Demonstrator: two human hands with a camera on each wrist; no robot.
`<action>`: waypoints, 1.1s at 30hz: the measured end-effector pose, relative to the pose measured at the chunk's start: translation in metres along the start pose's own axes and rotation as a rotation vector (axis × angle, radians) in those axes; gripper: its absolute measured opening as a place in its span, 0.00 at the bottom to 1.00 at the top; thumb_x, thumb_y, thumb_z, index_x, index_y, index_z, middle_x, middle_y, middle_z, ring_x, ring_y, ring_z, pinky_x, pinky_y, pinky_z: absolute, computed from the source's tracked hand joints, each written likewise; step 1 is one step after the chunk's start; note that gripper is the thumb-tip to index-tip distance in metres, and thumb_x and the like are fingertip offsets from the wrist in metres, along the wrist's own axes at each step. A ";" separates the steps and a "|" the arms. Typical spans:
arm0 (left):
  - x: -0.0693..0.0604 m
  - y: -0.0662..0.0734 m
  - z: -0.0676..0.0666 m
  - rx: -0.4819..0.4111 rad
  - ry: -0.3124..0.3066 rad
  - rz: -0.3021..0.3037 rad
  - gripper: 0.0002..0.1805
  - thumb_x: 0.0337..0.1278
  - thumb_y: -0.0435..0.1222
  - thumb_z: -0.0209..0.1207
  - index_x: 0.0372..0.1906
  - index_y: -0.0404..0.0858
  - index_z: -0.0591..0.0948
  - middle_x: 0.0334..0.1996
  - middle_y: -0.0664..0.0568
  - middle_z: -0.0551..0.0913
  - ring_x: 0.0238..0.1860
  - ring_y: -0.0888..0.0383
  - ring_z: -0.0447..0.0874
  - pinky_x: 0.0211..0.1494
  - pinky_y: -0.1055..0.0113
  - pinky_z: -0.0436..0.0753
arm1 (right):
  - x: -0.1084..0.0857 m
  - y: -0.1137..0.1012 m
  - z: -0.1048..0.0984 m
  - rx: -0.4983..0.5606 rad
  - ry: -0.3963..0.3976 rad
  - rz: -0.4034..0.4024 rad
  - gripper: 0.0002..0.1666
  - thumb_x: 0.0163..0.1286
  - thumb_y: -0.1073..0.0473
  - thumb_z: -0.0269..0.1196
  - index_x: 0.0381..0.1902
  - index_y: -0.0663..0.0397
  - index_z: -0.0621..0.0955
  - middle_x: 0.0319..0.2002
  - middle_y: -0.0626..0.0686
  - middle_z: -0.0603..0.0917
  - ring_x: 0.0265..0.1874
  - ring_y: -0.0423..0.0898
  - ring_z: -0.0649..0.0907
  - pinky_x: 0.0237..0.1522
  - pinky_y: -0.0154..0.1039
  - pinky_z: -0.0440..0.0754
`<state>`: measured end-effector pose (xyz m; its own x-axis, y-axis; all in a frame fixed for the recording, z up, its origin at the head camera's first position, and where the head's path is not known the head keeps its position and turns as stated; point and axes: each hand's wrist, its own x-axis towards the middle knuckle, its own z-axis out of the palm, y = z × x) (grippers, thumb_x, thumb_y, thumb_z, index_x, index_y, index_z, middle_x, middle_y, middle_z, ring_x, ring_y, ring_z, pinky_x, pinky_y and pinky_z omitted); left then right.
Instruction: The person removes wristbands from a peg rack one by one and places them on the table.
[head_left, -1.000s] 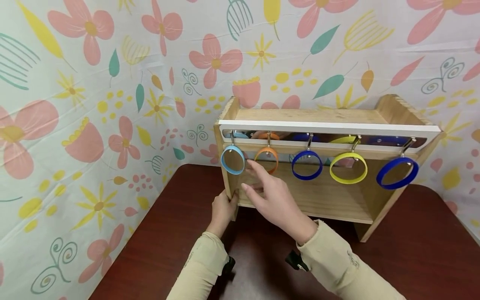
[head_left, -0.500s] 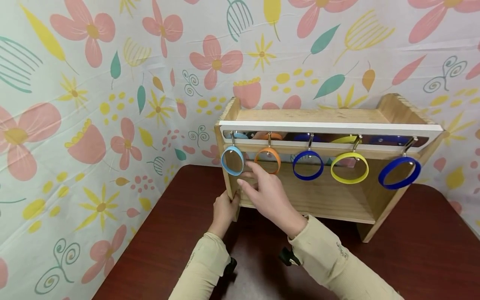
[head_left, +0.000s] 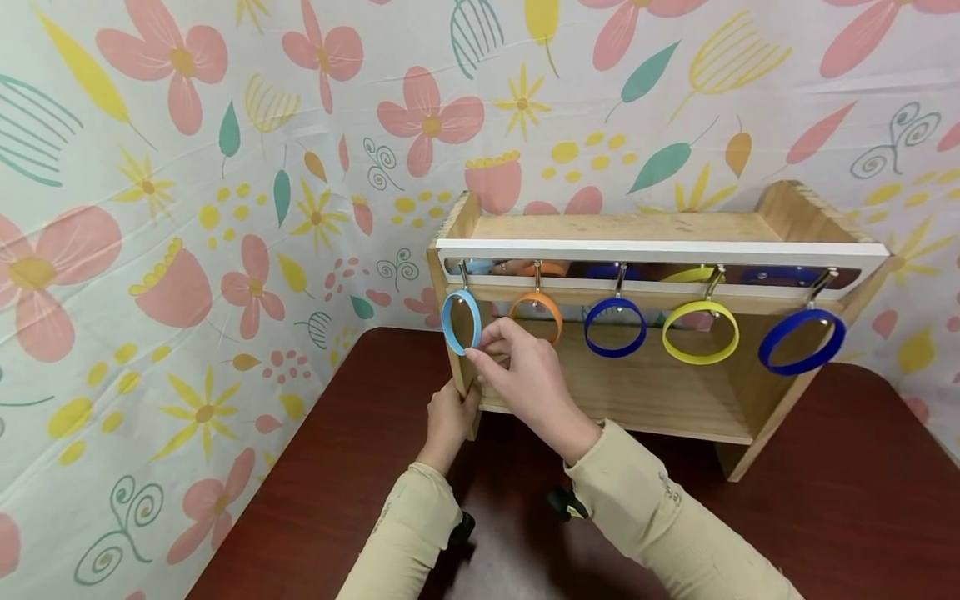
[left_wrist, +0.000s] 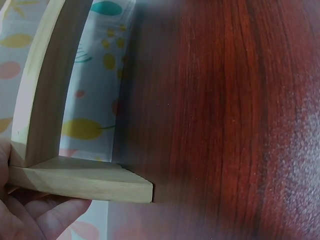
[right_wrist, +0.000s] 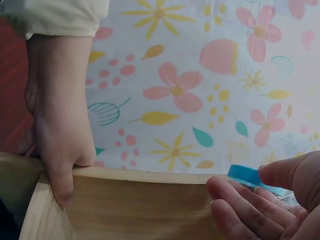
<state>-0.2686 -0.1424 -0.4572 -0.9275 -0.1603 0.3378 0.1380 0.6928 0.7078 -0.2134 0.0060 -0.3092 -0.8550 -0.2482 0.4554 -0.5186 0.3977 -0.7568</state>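
A light blue ring (head_left: 461, 323) hangs from the leftmost hook of a wooden rack (head_left: 645, 375). My right hand (head_left: 528, 379) pinches the ring's lower right edge between thumb and fingers; the right wrist view shows the light blue ring (right_wrist: 245, 175) under the thumb. My left hand (head_left: 448, 421) grips the rack's left side panel low down, with its thumb on the inner face. In the left wrist view, fingers (left_wrist: 55, 215) wrap the wood near a corner. To the right hang an orange ring (head_left: 553, 312), a dark blue ring (head_left: 615, 328), a yellow ring (head_left: 701, 333) and another dark blue ring (head_left: 802, 342).
The rack stands on a dark red-brown table (head_left: 315, 500). Metal hooks stick out from a shiny strip (head_left: 577, 271) framed in white. Behind and to the left is a flower-patterned cloth wall (head_left: 225, 292).
My right hand has moved slightly left and closed its thumb and fingers on the light blue ring, which has turned a little. My left hand stays on the rack.
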 end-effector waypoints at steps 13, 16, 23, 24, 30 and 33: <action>0.000 0.002 0.000 -0.018 -0.014 -0.018 0.12 0.69 0.43 0.56 0.35 0.39 0.81 0.19 0.52 0.81 0.23 0.55 0.81 0.28 0.61 0.80 | -0.002 -0.006 -0.001 -0.033 0.070 -0.060 0.07 0.69 0.58 0.64 0.39 0.53 0.77 0.37 0.50 0.89 0.29 0.43 0.87 0.32 0.38 0.81; -0.001 0.002 0.000 -0.013 -0.002 -0.010 0.12 0.68 0.43 0.56 0.36 0.39 0.81 0.20 0.52 0.82 0.23 0.55 0.82 0.28 0.60 0.80 | -0.004 -0.006 -0.002 -0.003 0.067 -0.060 0.07 0.70 0.58 0.63 0.41 0.54 0.76 0.38 0.53 0.88 0.29 0.44 0.87 0.28 0.38 0.80; -0.001 0.000 0.001 -0.009 -0.005 -0.023 0.13 0.69 0.43 0.56 0.37 0.38 0.81 0.20 0.51 0.82 0.22 0.55 0.82 0.28 0.60 0.80 | -0.008 -0.004 -0.006 0.065 0.060 -0.074 0.09 0.71 0.61 0.61 0.46 0.56 0.75 0.43 0.57 0.87 0.28 0.42 0.87 0.24 0.34 0.80; -0.001 0.000 0.001 -0.012 -0.010 -0.028 0.13 0.69 0.44 0.56 0.37 0.38 0.81 0.19 0.52 0.82 0.22 0.55 0.82 0.27 0.61 0.80 | -0.009 -0.004 -0.007 0.067 0.058 -0.078 0.09 0.72 0.61 0.61 0.46 0.57 0.75 0.42 0.57 0.87 0.27 0.41 0.87 0.25 0.33 0.80; -0.001 0.001 0.000 -0.021 -0.031 -0.049 0.15 0.70 0.46 0.54 0.35 0.39 0.80 0.17 0.53 0.79 0.20 0.57 0.80 0.24 0.63 0.78 | -0.013 -0.004 -0.012 0.091 0.046 -0.094 0.09 0.72 0.61 0.60 0.47 0.58 0.74 0.43 0.56 0.87 0.24 0.38 0.86 0.27 0.34 0.81; -0.001 0.002 0.000 -0.026 -0.031 -0.047 0.15 0.70 0.46 0.54 0.36 0.38 0.80 0.18 0.52 0.80 0.20 0.57 0.79 0.23 0.63 0.77 | -0.013 -0.005 -0.014 0.099 0.049 -0.098 0.08 0.73 0.62 0.59 0.47 0.58 0.74 0.44 0.56 0.87 0.24 0.38 0.86 0.27 0.34 0.82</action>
<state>-0.2674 -0.1410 -0.4562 -0.9435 -0.1697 0.2848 0.1031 0.6663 0.7385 -0.1996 0.0194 -0.3052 -0.8011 -0.2369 0.5497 -0.5982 0.2843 -0.7493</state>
